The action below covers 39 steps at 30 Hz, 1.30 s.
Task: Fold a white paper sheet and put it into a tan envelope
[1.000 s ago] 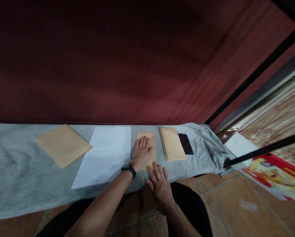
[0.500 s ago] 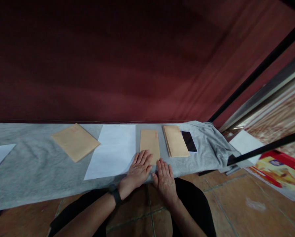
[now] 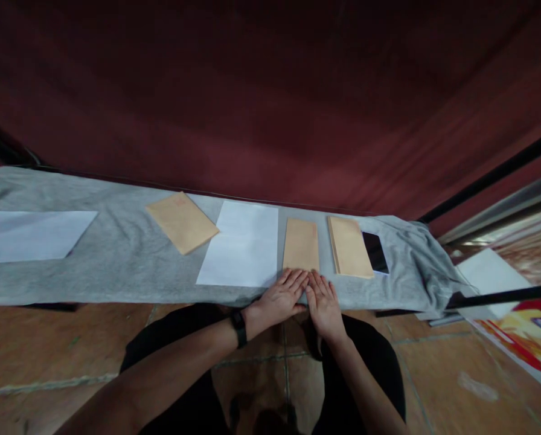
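Note:
My left hand (image 3: 281,295) and my right hand (image 3: 323,297) lie flat side by side on the grey cloth (image 3: 116,266), fingers apart, fingertips touching the near edge of a narrow tan envelope (image 3: 300,243). Neither hand holds anything. A black band sits on my left wrist. Left of the envelope lies a white sheet (image 3: 242,244). To its right sits a stack of tan envelopes (image 3: 349,254), with a dark phone (image 3: 375,252) beside it.
Another tan envelope (image 3: 182,221) lies farther left on the cloth, and a white sheet (image 3: 30,234) at the far left. A dark red wall rises behind. Black bars (image 3: 501,296), white paper and a colourful poster (image 3: 531,335) are at the right, tiled floor below.
My left hand slid off the narrow envelope back to its near edge, and my right hand came up beside it. The view swung left and took in the far-left sheet.

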Each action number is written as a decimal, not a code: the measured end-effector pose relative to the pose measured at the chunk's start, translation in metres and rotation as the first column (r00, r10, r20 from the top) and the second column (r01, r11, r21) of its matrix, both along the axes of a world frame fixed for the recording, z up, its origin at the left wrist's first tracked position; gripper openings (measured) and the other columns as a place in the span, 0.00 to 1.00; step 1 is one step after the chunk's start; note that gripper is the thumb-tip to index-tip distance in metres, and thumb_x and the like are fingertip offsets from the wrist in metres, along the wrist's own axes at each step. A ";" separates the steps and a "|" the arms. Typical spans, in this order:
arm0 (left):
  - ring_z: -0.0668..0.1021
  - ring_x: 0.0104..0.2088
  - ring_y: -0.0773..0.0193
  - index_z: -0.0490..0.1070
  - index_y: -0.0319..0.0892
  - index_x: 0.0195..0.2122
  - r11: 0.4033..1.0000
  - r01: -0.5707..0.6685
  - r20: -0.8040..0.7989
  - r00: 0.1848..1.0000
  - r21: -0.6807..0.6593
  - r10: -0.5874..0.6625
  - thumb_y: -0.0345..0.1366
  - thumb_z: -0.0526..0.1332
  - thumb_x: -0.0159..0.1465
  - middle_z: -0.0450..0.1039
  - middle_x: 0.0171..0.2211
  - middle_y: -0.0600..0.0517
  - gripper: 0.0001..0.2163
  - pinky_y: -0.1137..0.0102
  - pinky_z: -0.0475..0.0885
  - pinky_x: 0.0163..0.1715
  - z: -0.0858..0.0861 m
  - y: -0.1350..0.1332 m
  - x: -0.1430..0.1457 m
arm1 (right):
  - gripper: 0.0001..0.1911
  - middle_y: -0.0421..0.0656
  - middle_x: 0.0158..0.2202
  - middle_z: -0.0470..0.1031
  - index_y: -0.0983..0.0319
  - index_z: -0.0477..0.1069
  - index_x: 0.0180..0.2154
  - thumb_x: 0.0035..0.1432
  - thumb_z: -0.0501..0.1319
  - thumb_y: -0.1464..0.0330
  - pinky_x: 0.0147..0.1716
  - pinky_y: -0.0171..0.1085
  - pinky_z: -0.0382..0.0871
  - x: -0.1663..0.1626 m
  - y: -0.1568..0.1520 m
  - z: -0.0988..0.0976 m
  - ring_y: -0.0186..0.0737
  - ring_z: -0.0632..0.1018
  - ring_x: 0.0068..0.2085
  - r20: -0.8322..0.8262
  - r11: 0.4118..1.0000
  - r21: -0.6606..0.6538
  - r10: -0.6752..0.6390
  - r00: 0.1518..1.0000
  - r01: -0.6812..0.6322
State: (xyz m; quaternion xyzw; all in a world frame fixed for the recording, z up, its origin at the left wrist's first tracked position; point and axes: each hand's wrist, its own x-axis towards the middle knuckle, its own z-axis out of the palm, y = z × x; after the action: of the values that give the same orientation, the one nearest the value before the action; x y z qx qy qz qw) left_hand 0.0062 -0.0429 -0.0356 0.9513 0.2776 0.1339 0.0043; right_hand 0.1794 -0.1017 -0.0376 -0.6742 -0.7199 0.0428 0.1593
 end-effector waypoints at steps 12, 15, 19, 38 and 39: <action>0.61 0.67 0.43 0.59 0.29 0.65 0.990 -0.144 -0.060 0.988 -0.007 0.143 0.50 0.55 0.69 0.58 0.67 0.31 0.32 0.48 0.59 0.64 0.002 -0.007 0.002 | 0.22 0.54 0.58 0.72 0.64 0.71 0.57 0.70 0.48 0.64 0.56 0.48 0.62 0.012 0.005 0.006 0.50 0.71 0.57 0.014 0.981 0.108 -0.163 0.987 0.161; 0.66 0.65 0.48 0.61 0.30 0.64 0.978 -0.200 -0.114 0.975 -0.057 0.192 0.31 0.53 0.69 0.63 0.63 0.30 0.22 0.53 0.64 0.62 0.001 0.004 0.001 | 0.18 0.53 0.50 0.75 0.64 0.74 0.52 0.67 0.52 0.66 0.51 0.47 0.66 0.008 0.016 0.009 0.50 0.73 0.49 -0.037 0.964 0.126 -0.231 0.972 0.234; 0.70 0.63 0.50 0.65 0.32 0.62 0.971 -0.221 -0.201 0.959 -0.088 0.200 0.18 0.47 0.63 0.66 0.62 0.32 0.26 0.57 0.70 0.58 0.008 0.017 0.002 | 0.14 0.52 0.42 0.74 0.62 0.75 0.44 0.64 0.53 0.69 0.50 0.47 0.67 0.001 0.028 0.014 0.51 0.74 0.45 -0.150 0.942 0.127 -0.292 0.945 0.311; 0.79 0.48 0.52 0.74 0.37 0.45 0.972 -0.217 -0.191 0.962 -0.092 0.197 0.19 0.52 0.63 0.78 0.44 0.41 0.16 0.61 0.77 0.44 0.047 0.020 0.000 | 0.27 0.46 0.29 0.79 0.63 0.71 0.33 0.43 0.70 0.48 0.31 0.39 0.78 -0.025 0.040 0.017 0.43 0.81 0.31 -0.929 0.892 -0.370 -0.347 -0.130 0.259; 0.79 0.48 0.52 0.74 0.37 0.46 0.974 -0.209 -0.187 0.964 -0.082 0.191 0.19 0.52 0.63 0.78 0.44 0.40 0.16 0.61 0.77 0.43 0.048 0.019 0.001 | 0.27 0.45 0.29 0.79 0.63 0.72 0.31 0.40 0.72 0.48 0.30 0.38 0.77 -0.030 0.041 0.019 0.43 0.81 0.30 -0.913 0.889 -0.397 -0.357 -0.195 0.230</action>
State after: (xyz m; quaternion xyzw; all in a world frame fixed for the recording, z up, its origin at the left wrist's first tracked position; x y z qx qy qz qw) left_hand 0.0072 -0.0238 0.0124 0.9250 0.3781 0.0341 0.0142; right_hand 0.1490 -0.0610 -0.0186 -0.5688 -0.1800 0.5185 0.6126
